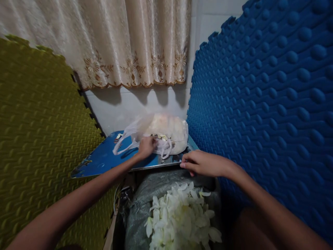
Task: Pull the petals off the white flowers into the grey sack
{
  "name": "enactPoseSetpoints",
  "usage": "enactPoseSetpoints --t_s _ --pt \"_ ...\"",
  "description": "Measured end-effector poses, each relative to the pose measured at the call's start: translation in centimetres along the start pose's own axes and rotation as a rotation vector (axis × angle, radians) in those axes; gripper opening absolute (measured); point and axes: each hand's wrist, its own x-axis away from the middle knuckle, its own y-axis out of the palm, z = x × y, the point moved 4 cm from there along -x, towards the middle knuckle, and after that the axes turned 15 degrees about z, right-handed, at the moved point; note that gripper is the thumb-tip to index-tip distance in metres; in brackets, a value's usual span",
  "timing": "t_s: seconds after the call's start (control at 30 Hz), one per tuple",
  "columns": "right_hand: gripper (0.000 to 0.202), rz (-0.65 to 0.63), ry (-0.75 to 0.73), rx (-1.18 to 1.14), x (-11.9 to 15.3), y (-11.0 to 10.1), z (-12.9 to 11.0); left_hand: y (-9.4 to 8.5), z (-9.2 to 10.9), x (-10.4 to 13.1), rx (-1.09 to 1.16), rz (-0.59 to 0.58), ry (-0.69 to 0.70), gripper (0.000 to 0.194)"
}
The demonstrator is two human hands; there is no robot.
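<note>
A thin white plastic bag [180, 135] lies on a blue board, bulging with pale contents. My left hand [147, 146] is at the bag's mouth, beside small whitish pieces; its fingertips are partly hidden and blurred. At the board's front right edge, my right hand [200, 164] has its fingers curled in toward the thumb, and whatever they may hold is hidden. Below both hands, a heap of white flower petals [182, 218] sits on a grey-green woven sack [137, 211].
The blue board [101, 161] carries a few loose bits [119, 136] at its left. A yellow-green foam mat [44, 132] stands on the left, a textured blue foam mat [267, 97] on the right. A beige embroidered curtain [125, 41] hangs before the white tiled wall [106, 111].
</note>
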Motion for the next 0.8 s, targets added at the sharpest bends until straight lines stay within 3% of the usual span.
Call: enactPoseSetpoints --t_s 0.07,0.17,0.2,0.27,0.33,0.47,0.6,0.8 --pt "0.028 0.107 -0.01 0.0 -0.1 -0.4 0.1 -1.7 1.4 1.0 0.151 0.076 -0.043 0.038" --pt "0.036 0.292 -0.003 -0.066 -0.4 -1.0 0.3 -3.9 4.4 3.7 0.405 0.055 -0.078 0.043" --pt "0.04 0.291 0.007 -0.151 -0.6 -0.9 0.3 -4.5 5.5 4.7 0.534 0.026 -0.095 0.043" --pt "0.045 0.188 0.019 -0.399 -0.8 -0.3 0.0 -5.1 7.0 6.9 1.028 -0.045 -0.339 0.039" --pt "0.038 0.113 0.009 -0.586 -0.9 0.3 -0.6 -5.2 8.0 8.5 1.227 -0.13 -0.484 0.032" --pt "0.029 0.194 0.028 -0.559 -1.0 0.6 -0.7 -4.9 8.1 9.4 1.297 -0.286 -0.518 0.021" --pt "0.024 0.192 -0.001 -0.548 -1.2 0.7 -0.7 -4.7 6.8 8.9 1.303 -0.446 -0.471 0.032" --pt "0.022 0.191 0.021 -0.551 -1.2 1.1 -0.8 -4.8 5.9 8.5 1.201 -0.361 -0.375 0.035"
